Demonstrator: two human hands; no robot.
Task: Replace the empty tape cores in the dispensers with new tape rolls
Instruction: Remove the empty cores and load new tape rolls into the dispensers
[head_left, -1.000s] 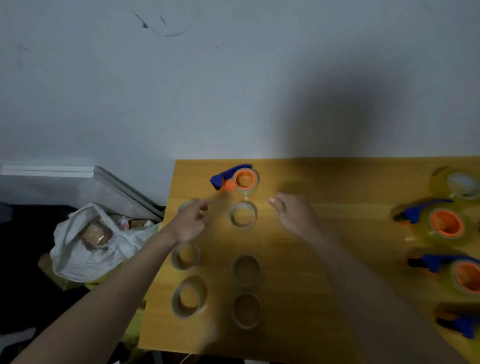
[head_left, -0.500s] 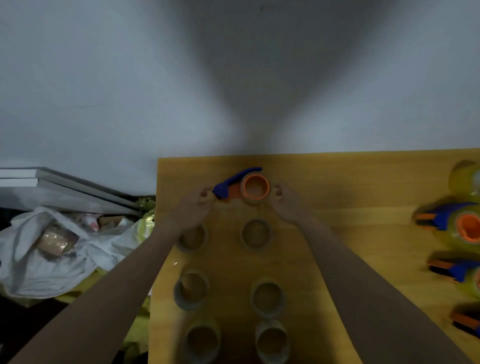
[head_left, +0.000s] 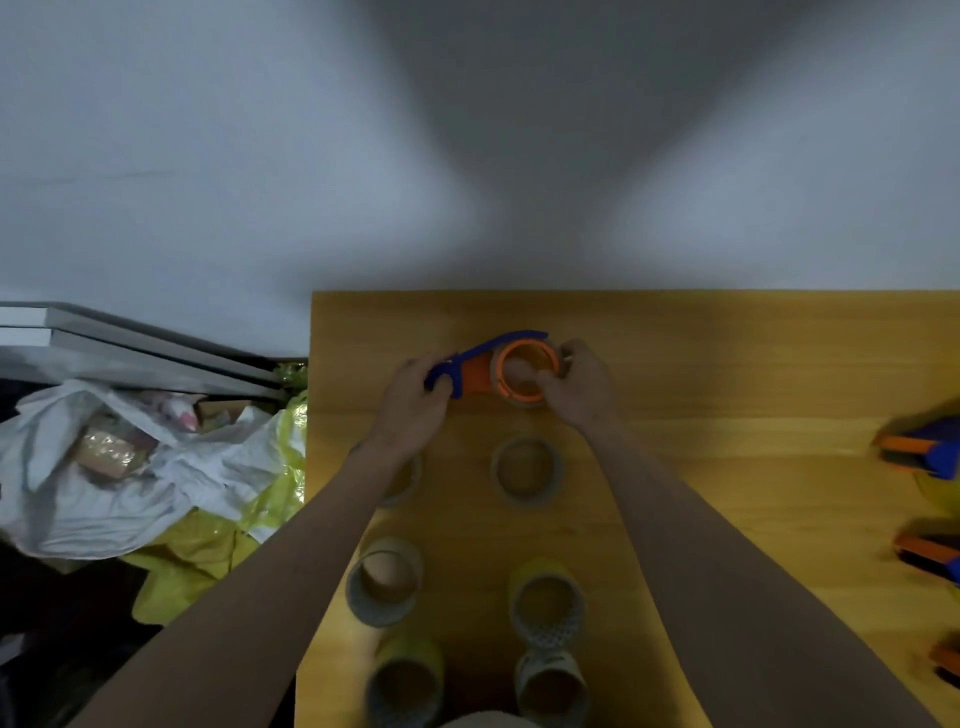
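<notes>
wall: plain grey-white, shadowed at centre, behind the bench.
bench (head_left: 727, 364): yellow wood top, left edge visible, far edge against the wall.
floor clutter: white plastic bag (head_left: 104, 467) with yellow plastic under it, left of the bench; flat grey boards (head_left: 130, 348) stacked behind the bag.
tape rolls/cores: two columns on the bench's near-left area. One ring (head_left: 527, 473) just below the held dispenser, another partly hidden under the left forearm. Nearer: grey-walled ring (head_left: 384, 582), yellow-tinted roll (head_left: 545, 597), two more at bottom edge. Blur, can't tell cores from full rolls.
spare dispensers (head_left: 924, 452): blue/orange, at right edge of bench, blurred, well apart from the hands.
dispenser (head_left: 493, 369): blue handle, orange hub, lying at far-left of bench between both hands.
left hand (head_left: 415, 400): fingers curled around the blue handle end, gripping.
right hand (head_left: 576, 387): fingers curled over the rim of the orange hub, thumb reaching into the ring's opening.
</notes>
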